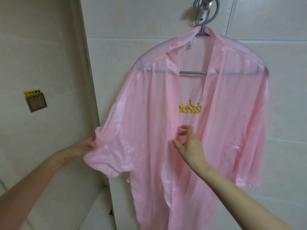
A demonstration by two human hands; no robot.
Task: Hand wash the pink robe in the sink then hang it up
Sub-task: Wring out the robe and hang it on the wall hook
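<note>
Though at sleeve (106, 146), left fingers (91, 142) half-hidden

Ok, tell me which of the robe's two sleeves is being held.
The sleeve at the picture's left: the left hand grips its cuff and draws it out sideways. The other sleeve, at the right, hangs loose with no hand on it.

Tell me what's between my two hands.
Only the robe: its fabric runs from the left hand, which grips it, to the right hand. Head view.
</note>
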